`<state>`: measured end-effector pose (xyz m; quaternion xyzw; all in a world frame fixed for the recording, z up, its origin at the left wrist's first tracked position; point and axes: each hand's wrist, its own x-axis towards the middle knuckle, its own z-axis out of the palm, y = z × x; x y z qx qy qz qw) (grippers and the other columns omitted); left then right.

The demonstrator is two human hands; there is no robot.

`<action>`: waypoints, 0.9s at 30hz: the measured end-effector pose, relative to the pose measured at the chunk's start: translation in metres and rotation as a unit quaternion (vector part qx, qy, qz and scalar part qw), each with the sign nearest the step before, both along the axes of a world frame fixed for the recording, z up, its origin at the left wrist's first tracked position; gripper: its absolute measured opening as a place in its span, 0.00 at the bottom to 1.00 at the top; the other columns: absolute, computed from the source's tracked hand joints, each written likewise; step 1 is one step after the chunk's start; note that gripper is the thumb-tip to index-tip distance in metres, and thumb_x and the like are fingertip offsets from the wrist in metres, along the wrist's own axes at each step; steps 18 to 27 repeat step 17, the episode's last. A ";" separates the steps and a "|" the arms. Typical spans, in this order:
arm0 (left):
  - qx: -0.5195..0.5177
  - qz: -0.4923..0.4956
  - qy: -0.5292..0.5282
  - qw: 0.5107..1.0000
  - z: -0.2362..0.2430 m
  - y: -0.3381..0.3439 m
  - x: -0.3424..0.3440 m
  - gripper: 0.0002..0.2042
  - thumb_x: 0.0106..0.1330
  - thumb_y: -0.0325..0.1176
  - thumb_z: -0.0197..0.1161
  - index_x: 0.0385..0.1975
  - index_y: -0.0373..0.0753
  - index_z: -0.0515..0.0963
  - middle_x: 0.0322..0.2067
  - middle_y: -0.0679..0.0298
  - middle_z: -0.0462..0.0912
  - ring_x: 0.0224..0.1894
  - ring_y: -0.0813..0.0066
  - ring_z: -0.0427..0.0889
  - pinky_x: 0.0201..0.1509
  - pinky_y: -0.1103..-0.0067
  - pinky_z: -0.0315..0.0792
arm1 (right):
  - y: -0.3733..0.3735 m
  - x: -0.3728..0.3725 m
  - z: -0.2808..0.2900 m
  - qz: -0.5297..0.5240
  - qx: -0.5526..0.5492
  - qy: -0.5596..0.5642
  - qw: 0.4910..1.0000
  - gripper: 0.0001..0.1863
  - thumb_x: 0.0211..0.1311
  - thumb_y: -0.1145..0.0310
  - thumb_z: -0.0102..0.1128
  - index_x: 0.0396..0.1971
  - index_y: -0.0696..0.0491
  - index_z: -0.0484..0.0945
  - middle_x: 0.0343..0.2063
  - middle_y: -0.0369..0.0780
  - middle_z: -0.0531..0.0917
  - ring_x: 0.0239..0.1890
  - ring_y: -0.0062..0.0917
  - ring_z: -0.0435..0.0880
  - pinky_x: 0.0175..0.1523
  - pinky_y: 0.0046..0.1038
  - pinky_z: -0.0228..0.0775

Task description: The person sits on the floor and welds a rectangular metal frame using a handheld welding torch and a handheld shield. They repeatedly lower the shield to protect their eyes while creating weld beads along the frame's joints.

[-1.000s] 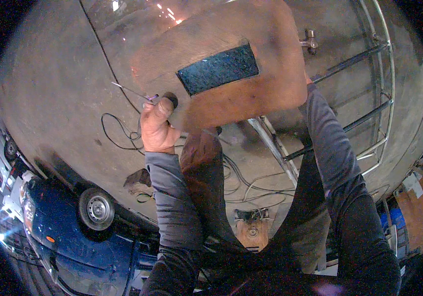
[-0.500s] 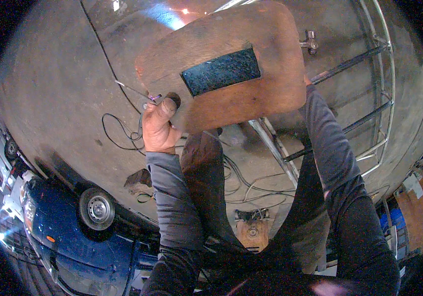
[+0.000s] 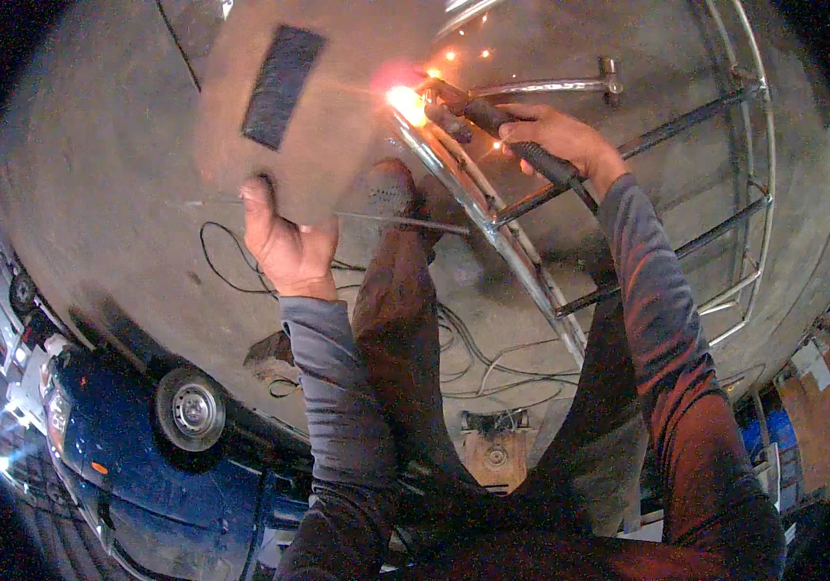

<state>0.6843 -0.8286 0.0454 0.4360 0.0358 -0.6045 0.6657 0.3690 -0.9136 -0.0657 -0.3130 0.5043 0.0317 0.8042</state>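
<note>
My left hand (image 3: 289,247) is closed on the lower edge of a brown welding shield (image 3: 352,126), a board with a dark rectangular window (image 3: 282,87); motion blurs it. A thin rod (image 3: 391,220) runs past this hand; whether it is gripped too I cannot tell. My right hand (image 3: 565,140) is wrapped round a dark welding electrode holder (image 3: 488,116). Beyond the holder's tip a bright orange glow (image 3: 405,102) and sparks sit at the upper end of a metal tube frame (image 3: 473,198). A hammer (image 3: 611,82) lies just beyond my right hand.
Ladder-like crossbars (image 3: 696,126) join the frame to a curved tube at right. Black cables (image 3: 478,373) lie on the concrete floor between my legs. A blue vehicle (image 3: 163,474) stands at lower left. A wooden-based device (image 3: 495,455) rests below the cables.
The shield has swung left and turned upright, off the work. My right hand with the electrode holder, the glow and the frame's upper end now show.
</note>
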 end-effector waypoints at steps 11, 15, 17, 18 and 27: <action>0.057 0.090 -0.065 0.992 0.013 -0.012 -0.012 0.19 0.65 0.44 0.57 0.51 0.41 0.69 0.45 0.62 0.77 0.29 0.74 0.75 0.23 0.84 0.64 | -0.001 0.010 -0.012 0.054 0.005 0.001 0.999 0.28 0.58 0.56 0.58 0.54 0.57 0.68 0.33 0.37 0.79 0.21 0.21 0.77 0.24 0.24 0.73; 0.018 0.016 -0.031 0.999 0.009 -0.004 -0.003 0.15 0.63 0.41 0.60 0.46 0.42 0.74 0.43 0.67 0.79 0.35 0.78 0.78 0.21 0.86 0.65 | 0.002 0.018 -0.009 0.060 -0.005 0.052 0.997 0.25 0.61 0.58 0.56 0.56 0.51 0.68 0.31 0.35 0.78 0.19 0.19 0.76 0.23 0.22 0.71; 0.008 -0.019 -0.017 1.000 0.015 -0.004 -0.005 0.14 0.64 0.41 0.60 0.44 0.41 0.75 0.43 0.66 0.79 0.37 0.76 0.79 0.26 0.83 0.70 | 0.001 0.019 -0.006 0.062 -0.007 0.069 0.996 0.25 0.61 0.58 0.56 0.57 0.50 0.68 0.32 0.36 0.79 0.20 0.20 0.77 0.24 0.22 0.72; 0.008 -0.019 -0.017 1.000 0.015 -0.004 -0.005 0.14 0.64 0.41 0.60 0.44 0.41 0.75 0.43 0.66 0.79 0.37 0.76 0.79 0.26 0.83 0.70 | 0.001 0.019 -0.006 0.062 -0.007 0.069 0.996 0.25 0.61 0.58 0.56 0.57 0.50 0.68 0.32 0.36 0.79 0.20 0.20 0.77 0.24 0.22 0.72; 0.008 -0.019 -0.017 1.000 0.015 -0.004 -0.005 0.14 0.64 0.41 0.60 0.44 0.41 0.75 0.43 0.66 0.79 0.37 0.76 0.79 0.26 0.83 0.70 | 0.001 0.019 -0.006 0.062 -0.007 0.069 0.996 0.25 0.61 0.58 0.56 0.57 0.50 0.68 0.32 0.36 0.79 0.20 0.20 0.77 0.24 0.22 0.72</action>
